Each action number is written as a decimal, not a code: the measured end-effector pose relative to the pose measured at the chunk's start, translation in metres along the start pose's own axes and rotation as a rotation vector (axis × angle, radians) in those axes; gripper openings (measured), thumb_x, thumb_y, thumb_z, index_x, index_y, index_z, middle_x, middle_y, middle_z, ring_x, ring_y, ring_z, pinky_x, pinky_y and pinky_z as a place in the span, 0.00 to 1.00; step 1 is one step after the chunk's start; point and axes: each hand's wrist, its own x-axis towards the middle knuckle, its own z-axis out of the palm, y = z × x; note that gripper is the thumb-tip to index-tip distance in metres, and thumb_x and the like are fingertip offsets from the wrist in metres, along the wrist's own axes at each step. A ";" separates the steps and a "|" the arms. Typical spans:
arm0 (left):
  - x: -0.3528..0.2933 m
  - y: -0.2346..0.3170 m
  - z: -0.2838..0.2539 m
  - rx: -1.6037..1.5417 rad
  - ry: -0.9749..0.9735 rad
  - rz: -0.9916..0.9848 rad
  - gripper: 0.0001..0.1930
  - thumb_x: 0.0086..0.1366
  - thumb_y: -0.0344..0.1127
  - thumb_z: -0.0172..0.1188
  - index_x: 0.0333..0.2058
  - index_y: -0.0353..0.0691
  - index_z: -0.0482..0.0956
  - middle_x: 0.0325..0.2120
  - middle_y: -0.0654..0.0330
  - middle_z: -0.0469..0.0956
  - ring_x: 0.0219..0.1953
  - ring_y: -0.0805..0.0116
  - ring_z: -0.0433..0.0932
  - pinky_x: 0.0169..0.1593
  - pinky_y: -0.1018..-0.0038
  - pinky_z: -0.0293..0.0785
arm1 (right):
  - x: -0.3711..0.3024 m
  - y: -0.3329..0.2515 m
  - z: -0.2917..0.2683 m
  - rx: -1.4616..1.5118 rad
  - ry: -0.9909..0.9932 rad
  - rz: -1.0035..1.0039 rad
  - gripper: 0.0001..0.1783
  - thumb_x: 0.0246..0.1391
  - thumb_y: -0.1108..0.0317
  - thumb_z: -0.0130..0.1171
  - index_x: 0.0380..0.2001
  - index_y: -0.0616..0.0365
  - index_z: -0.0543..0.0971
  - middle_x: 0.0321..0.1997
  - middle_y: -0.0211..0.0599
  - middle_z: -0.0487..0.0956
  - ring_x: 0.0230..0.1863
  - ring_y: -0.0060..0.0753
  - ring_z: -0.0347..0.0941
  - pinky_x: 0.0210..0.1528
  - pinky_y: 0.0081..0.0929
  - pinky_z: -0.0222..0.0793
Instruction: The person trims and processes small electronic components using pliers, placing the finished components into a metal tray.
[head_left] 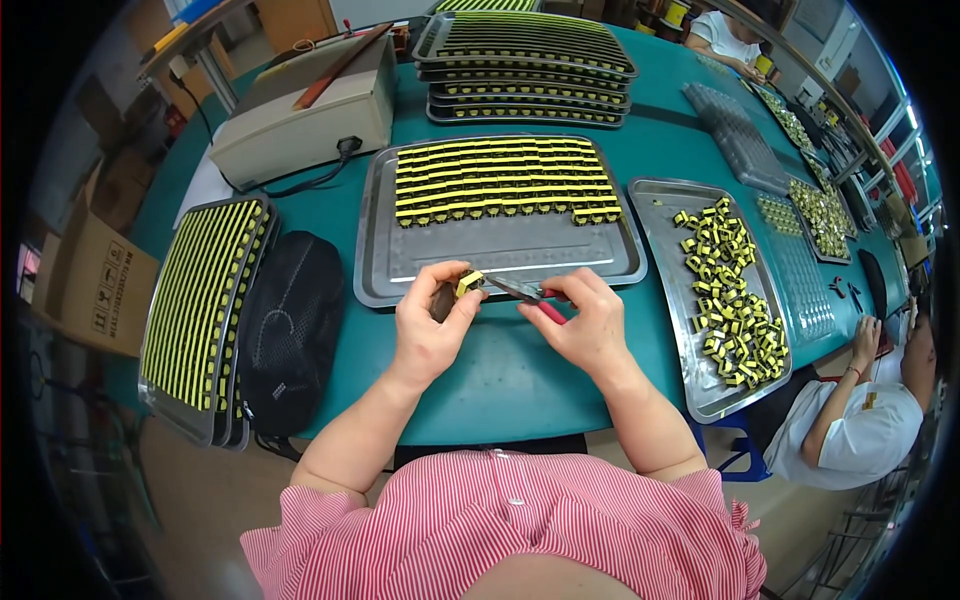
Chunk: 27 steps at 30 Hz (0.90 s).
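Between the fingertips of my left hand (432, 318) is a small yellow-and-black transformer (468, 283). My right hand (585, 318) is closed round pliers (516, 288) with red handles, and their thin dark jaws reach to the transformer's side. Just beyond both hands lies a metal tray (500, 250) with packed rows of like transformers (505, 180) across its far part; the front row is only partly filled, at its right end. A second metal tray (655, 215) to the right holds a loose heap of the same parts (735, 300).
Stacked full trays (525, 70) stand at the back, more filled trays (205, 310) at the left. Beside those lies a black mesh bag (293, 335). A beige box-shaped device (305, 115) with a plugged cable sits back left. At right are clear plastic trays (735, 135) and a co-worker (850, 430).
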 end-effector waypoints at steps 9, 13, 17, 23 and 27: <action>0.000 -0.007 -0.003 0.183 0.044 0.064 0.15 0.55 0.21 0.55 0.43 0.29 0.68 0.33 0.59 0.73 0.37 0.74 0.74 0.41 0.81 0.70 | -0.001 -0.002 0.000 0.000 -0.008 -0.014 0.14 0.30 0.68 0.69 0.24 0.60 0.77 0.23 0.35 0.74 0.25 0.34 0.72 0.26 0.26 0.68; 0.000 -0.002 0.000 0.176 0.056 0.073 0.14 0.54 0.21 0.56 0.42 0.30 0.69 0.32 0.61 0.73 0.35 0.77 0.73 0.40 0.82 0.68 | 0.000 -0.003 -0.001 0.001 -0.005 -0.025 0.15 0.30 0.68 0.70 0.24 0.60 0.77 0.23 0.35 0.74 0.24 0.35 0.72 0.26 0.26 0.68; 0.000 0.000 0.001 0.187 0.074 0.091 0.14 0.53 0.21 0.58 0.40 0.31 0.69 0.30 0.63 0.72 0.33 0.79 0.71 0.37 0.83 0.67 | -0.001 -0.003 -0.001 -0.003 -0.018 -0.023 0.14 0.30 0.68 0.69 0.24 0.60 0.77 0.23 0.35 0.74 0.25 0.35 0.72 0.26 0.26 0.68; -0.001 -0.002 0.000 0.219 0.075 0.113 0.14 0.53 0.21 0.58 0.39 0.31 0.69 0.30 0.64 0.71 0.33 0.79 0.70 0.38 0.83 0.67 | -0.001 -0.005 -0.002 -0.016 -0.021 -0.019 0.14 0.29 0.69 0.70 0.23 0.59 0.77 0.23 0.34 0.74 0.25 0.35 0.72 0.26 0.27 0.68; -0.001 -0.003 0.000 0.199 0.076 0.103 0.14 0.52 0.20 0.58 0.39 0.31 0.69 0.31 0.63 0.71 0.33 0.78 0.70 0.39 0.82 0.66 | -0.001 -0.005 -0.003 -0.016 -0.023 -0.014 0.14 0.29 0.69 0.70 0.23 0.59 0.77 0.23 0.34 0.74 0.25 0.34 0.72 0.26 0.26 0.68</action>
